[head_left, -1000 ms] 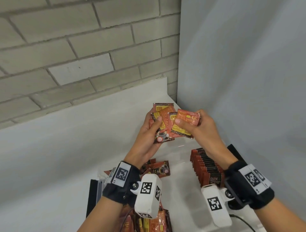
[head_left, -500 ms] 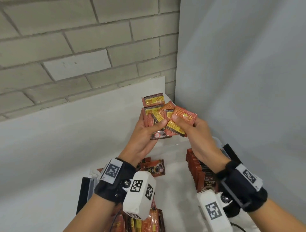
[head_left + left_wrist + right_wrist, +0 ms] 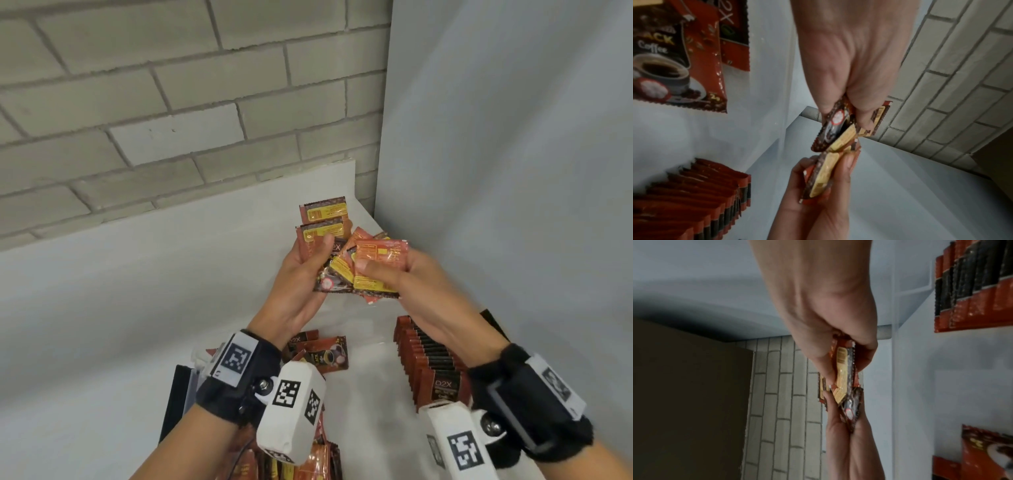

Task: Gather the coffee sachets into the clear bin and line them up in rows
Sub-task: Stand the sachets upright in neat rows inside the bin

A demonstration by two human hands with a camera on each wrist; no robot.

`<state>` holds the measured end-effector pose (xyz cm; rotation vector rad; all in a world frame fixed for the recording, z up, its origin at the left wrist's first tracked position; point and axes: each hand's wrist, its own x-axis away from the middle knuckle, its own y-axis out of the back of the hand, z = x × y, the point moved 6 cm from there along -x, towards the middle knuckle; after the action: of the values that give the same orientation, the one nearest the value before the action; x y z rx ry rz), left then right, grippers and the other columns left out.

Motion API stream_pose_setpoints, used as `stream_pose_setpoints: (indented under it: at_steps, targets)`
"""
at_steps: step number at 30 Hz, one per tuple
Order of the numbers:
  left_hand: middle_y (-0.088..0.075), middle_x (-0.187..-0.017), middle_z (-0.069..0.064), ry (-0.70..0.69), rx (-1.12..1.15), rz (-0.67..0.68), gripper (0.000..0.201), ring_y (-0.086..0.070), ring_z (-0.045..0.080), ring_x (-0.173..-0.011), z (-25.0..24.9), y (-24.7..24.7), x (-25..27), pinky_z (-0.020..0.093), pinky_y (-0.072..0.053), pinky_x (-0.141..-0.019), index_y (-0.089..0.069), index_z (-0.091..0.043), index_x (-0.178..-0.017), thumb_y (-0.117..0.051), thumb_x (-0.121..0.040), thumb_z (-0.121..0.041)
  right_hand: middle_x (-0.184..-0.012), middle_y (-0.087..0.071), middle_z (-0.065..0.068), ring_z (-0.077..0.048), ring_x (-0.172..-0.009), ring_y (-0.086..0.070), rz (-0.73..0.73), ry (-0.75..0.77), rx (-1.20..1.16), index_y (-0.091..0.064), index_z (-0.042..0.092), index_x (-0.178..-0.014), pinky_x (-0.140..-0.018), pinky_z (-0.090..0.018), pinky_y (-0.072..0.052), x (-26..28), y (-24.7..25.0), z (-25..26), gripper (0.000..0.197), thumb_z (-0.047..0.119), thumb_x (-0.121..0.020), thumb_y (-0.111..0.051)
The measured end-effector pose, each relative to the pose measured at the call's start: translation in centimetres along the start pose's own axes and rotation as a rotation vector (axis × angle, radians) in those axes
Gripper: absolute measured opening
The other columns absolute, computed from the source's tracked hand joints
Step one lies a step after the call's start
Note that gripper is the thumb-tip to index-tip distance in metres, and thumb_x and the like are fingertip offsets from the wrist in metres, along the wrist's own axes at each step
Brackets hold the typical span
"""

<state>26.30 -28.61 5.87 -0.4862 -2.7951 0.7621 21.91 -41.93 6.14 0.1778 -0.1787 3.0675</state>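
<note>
Guessing it's roughly midway: one neat row (image 3: 430, 363) of sachets already stands on edge in the bin (image 3: 373, 346), on its right side. Left hand (image 3: 303, 274) and right hand (image 3: 409, 274) each pinch a few sachets (image 3: 368, 262) from a messy fan, held up above the bin's far end. A couple of loose sachets (image 3: 323, 354) lie flat left of that row, and more (image 3: 308, 462) sit below the bin's near end, so plenty's left.

White tabletop (image 3: 120, 308) as landmark. Grey painted brick wall (image 3: 171, 102) behind its far edge. Smooth pale grey panel (image 3: 513, 171) standing along its right side. Flat black rectangular object (image 3: 174, 397) lying on it, near edge.
</note>
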Motion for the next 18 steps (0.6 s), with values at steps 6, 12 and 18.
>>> stream_pose_setpoints:
  at_steps: [6,12,18]
  targets:
    - [-0.067,-0.120,0.010,-0.013,0.030,0.008,0.046,-0.066,0.026,-0.108,-0.20,-0.02,-0.03,0.035,-0.057,-0.084,-0.050,-0.006,-0.134,-0.053,-0.090,-0.020,-0.106,-0.073,0.004,-0.007,-0.094,-0.069,-0.014,-0.014,0.021,-0.061,0.018,-0.118,-0.071,-0.016,-0.054,-0.22,-0.38,-0.76,0.042,0.025,-0.080,-0.074]
    - [-0.067,-0.119,0.015,0.007,0.005,0.014,0.035,-0.066,0.028,-0.105,-0.08,0.18,-0.04,0.035,-0.057,-0.081,-0.053,-0.005,-0.129,-0.053,-0.094,-0.011,-0.103,-0.073,0.002,-0.010,-0.091,-0.071,-0.113,0.040,-0.028,-0.061,0.016,-0.112,-0.066,-0.016,-0.054,-0.21,0.32,-0.36,0.040,0.019,-0.076,-0.077]
    - [-0.069,-0.113,0.014,0.006,0.010,0.028,0.037,-0.069,0.025,-0.099,-0.25,-0.06,0.02,0.032,-0.058,-0.078,-0.054,-0.002,-0.127,-0.057,-0.090,-0.003,-0.111,-0.073,0.000,-0.014,-0.104,-0.068,-0.106,0.084,-0.164,-0.063,0.014,-0.120,-0.093,-0.031,-0.051,0.15,-0.29,-0.04,0.042,0.026,-0.081,-0.070]
